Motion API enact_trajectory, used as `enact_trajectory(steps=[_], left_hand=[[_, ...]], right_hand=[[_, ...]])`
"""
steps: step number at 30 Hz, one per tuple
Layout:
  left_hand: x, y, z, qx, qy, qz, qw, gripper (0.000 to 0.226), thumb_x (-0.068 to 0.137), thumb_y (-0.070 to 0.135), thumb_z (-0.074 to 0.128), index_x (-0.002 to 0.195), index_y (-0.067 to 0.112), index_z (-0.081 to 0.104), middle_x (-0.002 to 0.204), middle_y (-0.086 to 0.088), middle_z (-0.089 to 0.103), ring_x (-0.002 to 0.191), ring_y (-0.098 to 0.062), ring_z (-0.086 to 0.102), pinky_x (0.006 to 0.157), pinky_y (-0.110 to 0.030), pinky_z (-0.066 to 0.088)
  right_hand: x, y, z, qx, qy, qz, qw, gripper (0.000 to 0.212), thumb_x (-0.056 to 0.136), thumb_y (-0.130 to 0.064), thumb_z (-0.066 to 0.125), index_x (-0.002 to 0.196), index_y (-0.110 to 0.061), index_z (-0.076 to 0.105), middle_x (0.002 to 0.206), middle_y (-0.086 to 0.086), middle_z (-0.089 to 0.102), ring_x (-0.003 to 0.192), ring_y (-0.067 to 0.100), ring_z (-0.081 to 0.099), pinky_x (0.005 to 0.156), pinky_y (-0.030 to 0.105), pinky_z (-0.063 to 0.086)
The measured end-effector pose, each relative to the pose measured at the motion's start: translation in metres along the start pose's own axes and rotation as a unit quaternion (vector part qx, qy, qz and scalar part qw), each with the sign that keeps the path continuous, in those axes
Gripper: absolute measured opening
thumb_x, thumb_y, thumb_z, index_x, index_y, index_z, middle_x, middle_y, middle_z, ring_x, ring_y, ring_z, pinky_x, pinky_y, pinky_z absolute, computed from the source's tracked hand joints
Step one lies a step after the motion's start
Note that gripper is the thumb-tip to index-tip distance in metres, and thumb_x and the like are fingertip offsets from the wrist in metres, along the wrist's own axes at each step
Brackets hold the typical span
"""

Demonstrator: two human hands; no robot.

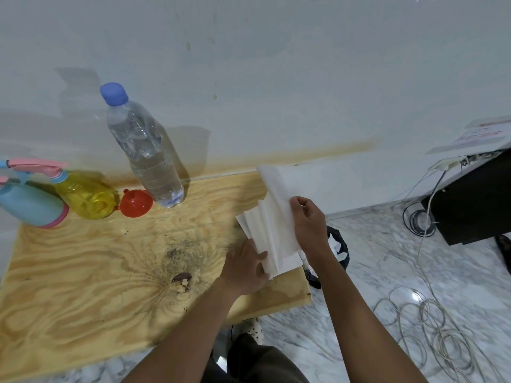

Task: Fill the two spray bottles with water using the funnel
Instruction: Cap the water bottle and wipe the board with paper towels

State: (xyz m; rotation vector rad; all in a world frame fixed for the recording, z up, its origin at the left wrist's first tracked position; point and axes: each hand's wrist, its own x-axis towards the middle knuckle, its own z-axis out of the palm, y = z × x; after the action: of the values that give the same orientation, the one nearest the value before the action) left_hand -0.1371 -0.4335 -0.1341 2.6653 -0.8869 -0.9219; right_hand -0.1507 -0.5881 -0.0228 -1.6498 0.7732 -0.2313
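Here, on a plywood table [83,272], a clear water bottle [149,161] with a blue cap is seen at eleven o'clock, roughly half filled with water. At nine o'clock, at the table's far left, a blue spray bottle [27,203] and a yellow spray bottle [88,197] are set side by side; their contents cannot be told. A stack of white paper sheets [271,225] at three o'clock is gripped by the left hand [246,269], one sheet being pinched by the right hand [309,222]. Crumpled paper is held in a black-lined bin [341,244]. The red funnel [137,203] is placed between yellow bottle and water bottle
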Motion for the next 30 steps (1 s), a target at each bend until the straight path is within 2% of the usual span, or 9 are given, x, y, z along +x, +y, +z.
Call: enact_trajectory(steps=[4,7,11,14,18,21,24,27,30], left_hand=[[-0.005,-0.007,-0.003,-0.002,-0.026,-0.016,1.000,0.068,0.094,0.054,0.044,0.152,0.022,0.030,0.165,-0.010,-0.002,0.152,-0.031,-0.006,0.120,-0.056,0.008],[-0.008,-0.013,-0.007,-0.024,-0.007,-0.017,1.000,0.066,0.092,0.054,0.045,0.148,0.018,0.037,0.164,-0.008,0.005,0.152,-0.031,0.002,0.119,-0.054,0.015],[-0.009,-0.008,-0.009,-0.095,0.146,0.002,0.985,0.054,0.083,0.032,0.052,0.134,0.018,0.051,0.146,-0.007,0.040,0.136,-0.031,0.038,0.103,-0.044,0.042],[-0.012,0.005,-0.015,-0.105,0.218,-0.017,0.970,0.061,0.081,0.023,0.058,0.140,0.012,0.043,0.153,-0.012,0.032,0.141,-0.030,0.033,0.107,-0.044,0.042],[-0.013,0.011,-0.010,-0.068,0.158,0.024,0.985,0.071,0.088,0.024,0.051,0.153,0.021,0.026,0.166,-0.002,0.007,0.153,-0.024,0.008,0.121,-0.042,0.023],[-0.010,0.009,-0.005,-0.023,0.052,0.023,0.998,0.065,0.092,0.024,0.048,0.153,0.022,0.027,0.166,-0.001,0.008,0.153,-0.026,0.006,0.122,-0.045,0.019],[-0.006,0.008,-0.003,-0.005,-0.006,0.015,1.000,0.063,0.093,0.028,0.047,0.152,0.020,0.028,0.165,-0.003,0.008,0.152,-0.028,0.009,0.120,-0.047,0.022],[-0.008,0.012,-0.010,-0.035,-0.006,0.011,0.999,0.062,0.093,0.029,0.048,0.152,0.020,0.031,0.165,-0.002,0.010,0.152,-0.024,0.010,0.121,-0.044,0.019],[-0.014,0.018,-0.026,-0.177,0.036,-0.020,0.983,0.055,0.094,0.025,0.051,0.148,0.022,0.040,0.160,0.001,0.027,0.149,-0.020,0.020,0.120,-0.034,0.021]], right_hand=[[-0.001,-0.007,-0.002,0.003,-0.008,-0.019,1.000,0.015,0.101,-0.033,0.052,0.103,-0.023,0.064,0.090,-0.016,0.064,0.075,-0.005,0.057,0.066,0.013,0.043],[-0.002,-0.012,-0.002,-0.002,-0.013,-0.038,0.999,0.017,0.101,-0.032,0.052,0.105,-0.021,0.065,0.090,-0.016,0.065,0.070,-0.012,0.058,0.061,0.006,0.043],[-0.003,-0.014,-0.005,-0.012,-0.011,-0.045,0.999,0.017,0.101,-0.032,0.052,0.104,-0.022,0.065,0.090,-0.015,0.065,0.074,-0.008,0.058,0.062,0.008,0.043],[-0.003,-0.010,-0.006,-0.017,-0.009,-0.041,0.999,0.017,0.101,-0.032,0.051,0.104,-0.022,0.064,0.090,-0.015,0.065,0.077,-0.003,0.058,0.065,0.014,0.043],[-0.004,-0.008,-0.008,-0.014,-0.004,-0.034,0.999,0.017,0.101,-0.033,0.051,0.104,-0.022,0.064,0.088,-0.015,0.064,0.073,-0.004,0.057,0.063,0.013,0.043],[-0.004,-0.010,-0.010,-0.007,-0.001,-0.035,0.999,0.016,0.101,-0.033,0.052,0.103,-0.023,0.064,0.088,-0.016,0.065,0.069,-0.008,0.057,0.060,0.007,0.044],[-0.003,-0.014,-0.014,0.001,0.007,-0.038,0.999,0.017,0.101,-0.032,0.052,0.104,-0.022,0.065,0.089,-0.016,0.065,0.072,-0.007,0.058,0.063,0.010,0.044],[-0.001,-0.015,-0.018,0.001,0.007,-0.039,0.999,0.016,0.101,-0.031,0.052,0.103,-0.022,0.065,0.088,-0.017,0.065,0.073,-0.005,0.058,0.065,0.014,0.044],[-0.002,-0.012,-0.019,-0.004,-0.001,-0.032,0.999,0.017,0.101,-0.032,0.052,0.102,-0.022,0.066,0.087,-0.015,0.066,0.073,-0.003,0.058,0.065,0.016,0.045]])
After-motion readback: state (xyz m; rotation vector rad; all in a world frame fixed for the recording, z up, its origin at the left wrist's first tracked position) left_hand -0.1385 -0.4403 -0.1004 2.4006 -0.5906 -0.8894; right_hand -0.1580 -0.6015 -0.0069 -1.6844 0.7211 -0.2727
